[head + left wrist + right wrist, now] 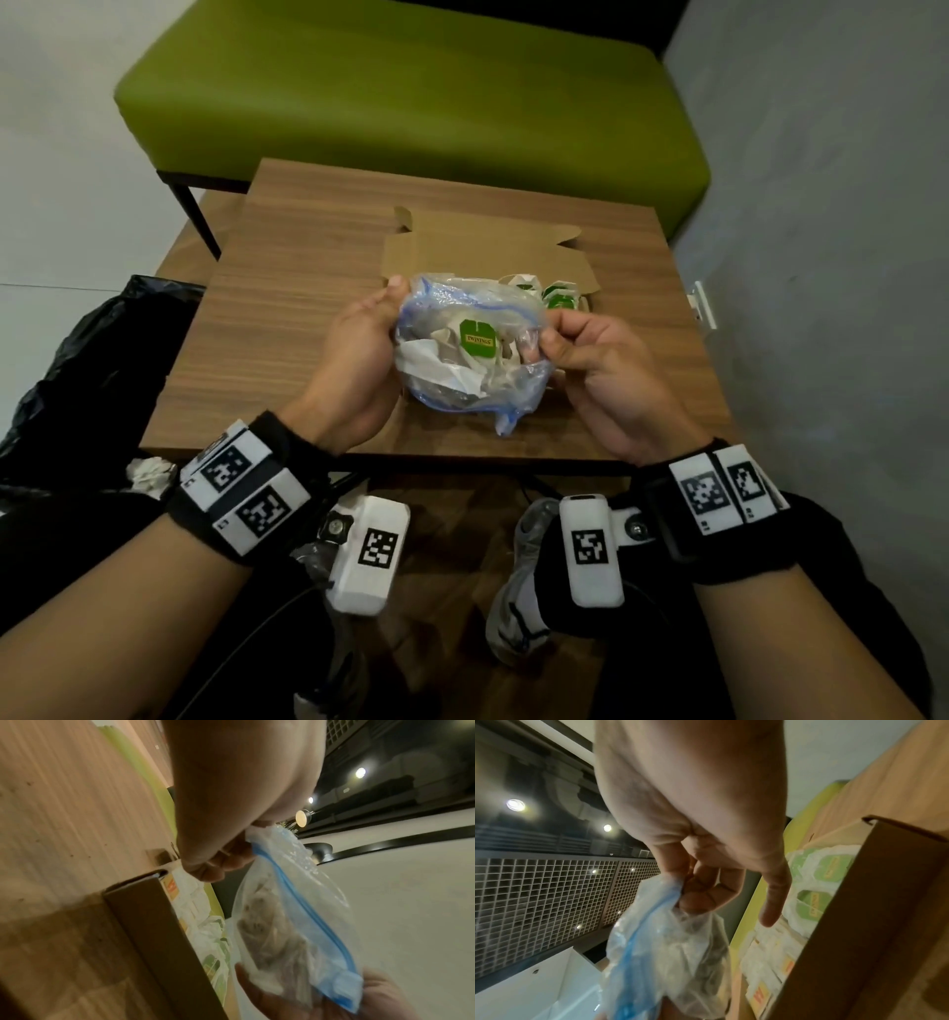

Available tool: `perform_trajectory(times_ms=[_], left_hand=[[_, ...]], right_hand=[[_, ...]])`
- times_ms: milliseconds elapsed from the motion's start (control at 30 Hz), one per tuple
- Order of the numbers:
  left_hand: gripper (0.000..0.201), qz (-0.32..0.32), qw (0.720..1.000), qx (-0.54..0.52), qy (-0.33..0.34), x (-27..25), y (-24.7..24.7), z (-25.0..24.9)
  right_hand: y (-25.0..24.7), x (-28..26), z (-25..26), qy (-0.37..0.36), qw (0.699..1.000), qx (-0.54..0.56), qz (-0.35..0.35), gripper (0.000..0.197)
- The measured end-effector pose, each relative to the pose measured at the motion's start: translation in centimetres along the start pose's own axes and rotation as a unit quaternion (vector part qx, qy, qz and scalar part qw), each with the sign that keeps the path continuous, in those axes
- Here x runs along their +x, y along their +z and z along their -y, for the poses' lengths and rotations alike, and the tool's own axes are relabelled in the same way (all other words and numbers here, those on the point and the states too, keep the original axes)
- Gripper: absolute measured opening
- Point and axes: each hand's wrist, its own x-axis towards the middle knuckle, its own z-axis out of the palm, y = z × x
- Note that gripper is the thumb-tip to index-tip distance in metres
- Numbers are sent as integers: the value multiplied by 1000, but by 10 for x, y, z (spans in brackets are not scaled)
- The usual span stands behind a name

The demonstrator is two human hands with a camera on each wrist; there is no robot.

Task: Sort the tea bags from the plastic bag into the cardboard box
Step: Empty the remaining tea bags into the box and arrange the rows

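A green upholstered bench (411,87) stands beyond my hands, against pale walls, with the wood-grain table (287,318) in front of it. On the table just past my fingers lies the open cardboard box (462,246), its flaps spread flat; green-labelled tea bags (557,295) already lie in its right part, just ahead of my right hand, and the wrist views show white packets with orange marks beside them. A black bin bag (77,370) slumps to the left of my left forearm, off the table.

Both my forearms reach forward, wrists banded with coded markers, hands raised above the table's near half. Between them I hold the clear zip-top plastic bag (462,354), blue strip along its mouth, clear of the box. My left hand (354,360) grips the bag's left edge, thumb on top at the rim. My right hand (601,365) pinches the right edge between thumb and curled fingers, one finger pointing out toward the box. Inside the bag, a green Twinings tea bag tag (479,339) faces up among crumpled white wrappers.
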Motion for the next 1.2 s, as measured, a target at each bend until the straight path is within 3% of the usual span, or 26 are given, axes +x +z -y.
perform_trajectory(times_ms=[67,100,133,200,267,433,567,733,800,867,1000,1067,1200], left_hand=[[40,-21,999,44,15,2,-2,-2],[42,-40,991,113,60,2,-4,-3],[45,-49,968,210,127,2,-7,-2],[46,-36,893,362,264,1,-15,-3],[46,-10,863,383,329,-4,-18,-3],[41,4,833,393,390,-10,-17,-4],[19,53,748,513,417,-9,-17,-1],[29,86,681,596,416,-8,-16,-2],[38,93,682,608,395,-9,-17,-2],[48,96,702,601,371,-11,-17,-3],[59,82,724,592,346,-15,-16,-5],[58,79,725,588,351,-16,-15,-5],[57,90,713,593,363,-19,-13,-5]], right_hand=[[0,0,1,6,1000,5,-3,26],[0,0,1,2,1000,-7,-15,28],[0,0,1,-6,999,-24,-30,31],[2,0,-1,-29,996,-55,-61,33],[3,0,-2,-52,992,-74,-84,28],[4,0,-6,-72,984,-118,-115,24],[7,0,-9,-65,982,-127,-122,23],[8,-2,-6,-81,976,-129,-154,20],[8,-4,-5,-105,968,-158,-165,21],[7,-5,-5,-139,957,-205,-153,19],[6,-5,-10,-222,906,-337,-126,15],[7,-5,-12,-236,893,-365,-117,15],[7,-3,-17,-220,878,-417,-89,35]])
